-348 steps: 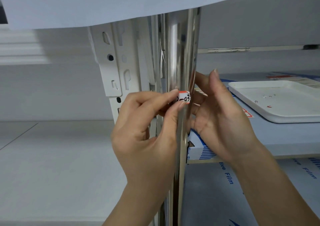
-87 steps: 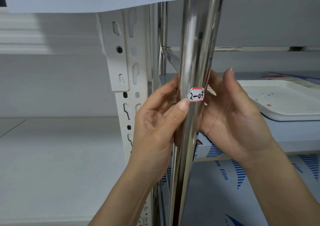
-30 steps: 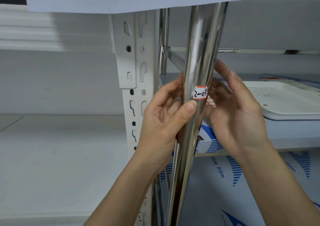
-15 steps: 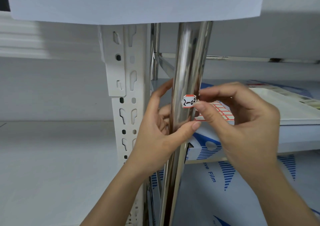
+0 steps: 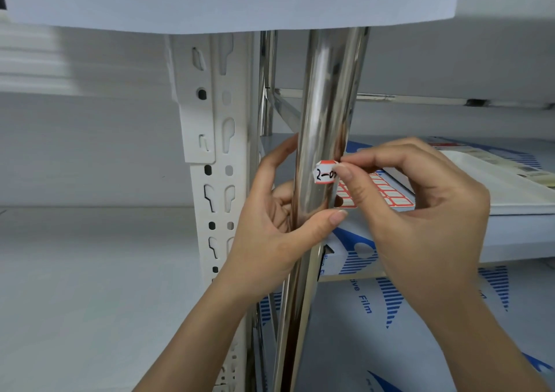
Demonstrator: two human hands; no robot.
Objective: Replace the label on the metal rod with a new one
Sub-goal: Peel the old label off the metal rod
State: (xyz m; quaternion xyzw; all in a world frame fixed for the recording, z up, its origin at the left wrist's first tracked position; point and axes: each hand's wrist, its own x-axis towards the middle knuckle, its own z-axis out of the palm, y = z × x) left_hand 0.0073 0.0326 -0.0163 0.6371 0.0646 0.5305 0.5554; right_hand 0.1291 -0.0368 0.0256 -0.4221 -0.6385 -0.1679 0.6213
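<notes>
A: Item — label (image 5: 325,173), on metal rod (image 5: 326,121); right hand (image 5: 420,208) pinching its edge, left hand (image 5: 279,226) gripping rod.

B: Advice — peel slowly, low angle, rod kept steady.

The metal rod (image 5: 322,115) is shiny chrome, standing pretty much upright with a slight lean. Stuck on its front about halfway up is a small white label (image 5: 325,172) with red edges, handwritten "2-0" something, and its right edge is covered by a thumb.
</notes>
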